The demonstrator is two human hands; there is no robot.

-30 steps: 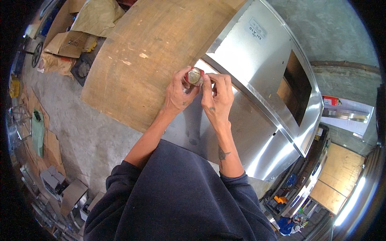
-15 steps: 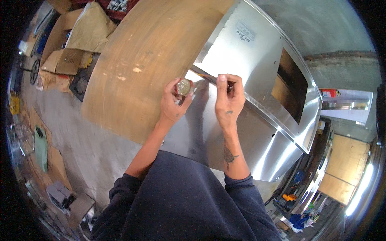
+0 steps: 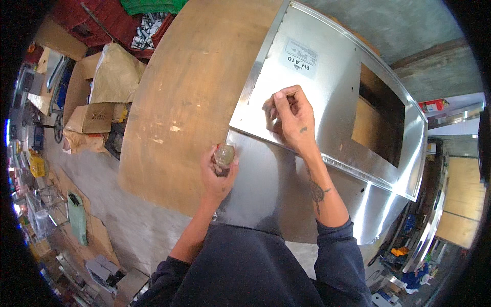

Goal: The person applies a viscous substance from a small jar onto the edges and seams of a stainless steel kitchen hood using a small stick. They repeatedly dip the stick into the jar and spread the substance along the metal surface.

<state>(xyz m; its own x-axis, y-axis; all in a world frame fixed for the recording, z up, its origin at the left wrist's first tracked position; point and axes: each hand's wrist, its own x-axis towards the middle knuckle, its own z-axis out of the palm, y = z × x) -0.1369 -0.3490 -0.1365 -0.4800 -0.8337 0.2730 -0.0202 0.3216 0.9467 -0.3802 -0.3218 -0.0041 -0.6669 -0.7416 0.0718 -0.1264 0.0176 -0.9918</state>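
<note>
My left hand (image 3: 217,176) is closed round a small round jar (image 3: 224,155) with a pale, see-through top and a reddish side, just over the seam between the wooden board and the metal. Thumb and forefinger pressed together, my right hand (image 3: 294,115) is above the shiny metal panel (image 3: 291,92); anything in its pinch is too small to make out. This panel carries a printed label (image 3: 300,55) and a rectangular cutout (image 3: 378,115). Its near edge meets a second bare metal sheet (image 3: 307,204) closer to me.
A wide brown wooden board (image 3: 179,102) lies on the left. Beyond it are an open cardboard box (image 3: 84,115), a red crate (image 3: 71,23) and a green crate (image 3: 153,6). Shelving and a light wooden panel (image 3: 460,199) stand far right.
My right hand has moved from the seam to farther over the labelled panel. The left hand still holds the jar near the board's edge. The whole view has shifted.
</note>
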